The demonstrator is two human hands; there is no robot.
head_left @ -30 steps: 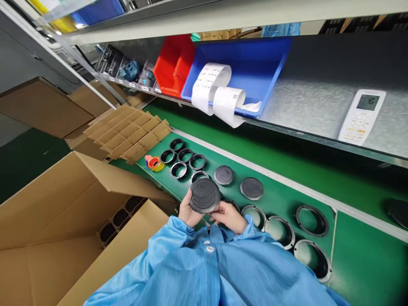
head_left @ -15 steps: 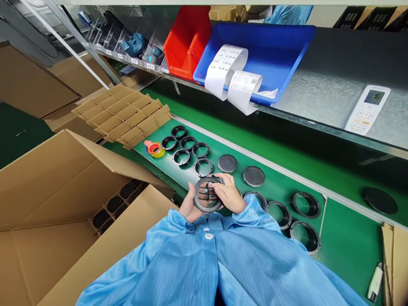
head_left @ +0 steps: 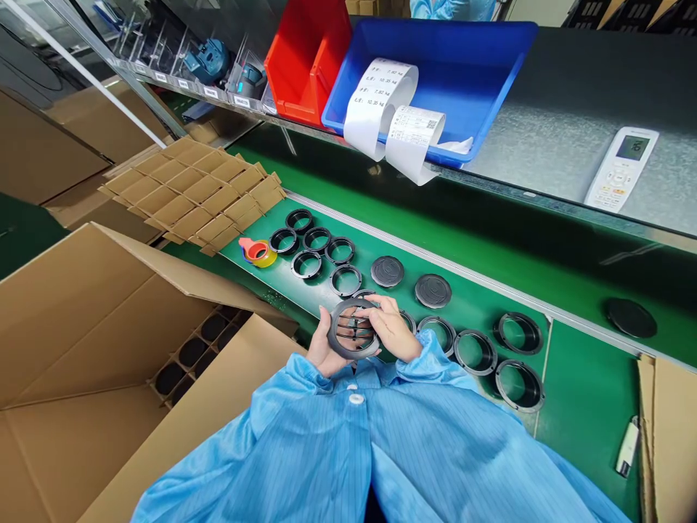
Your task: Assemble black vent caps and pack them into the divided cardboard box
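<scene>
Both hands hold a black slatted plastic ring (head_left: 353,328) up over the green workbench (head_left: 468,287). My left hand (head_left: 324,347) supports it from behind at the left, and my right hand (head_left: 392,328) pinches its right rim. Just beyond them lie several small black rings (head_left: 345,280) and two round black discs (head_left: 387,271). To the right of my right hand stand several wider black rings (head_left: 473,352). A ring under my right hand is partly hidden.
An open cardboard box (head_left: 109,349) with dividers stands at the left, with a cardboard divider sheet (head_left: 193,196) and a tape roll (head_left: 255,252) near it. Above the bench are a blue tray (head_left: 430,80), a red bin (head_left: 308,62), and a white remote (head_left: 621,168).
The held part has turned from showing a solid dark face to showing its open slats. The view has swung and levelled, and the hands have shifted slightly up the picture.
</scene>
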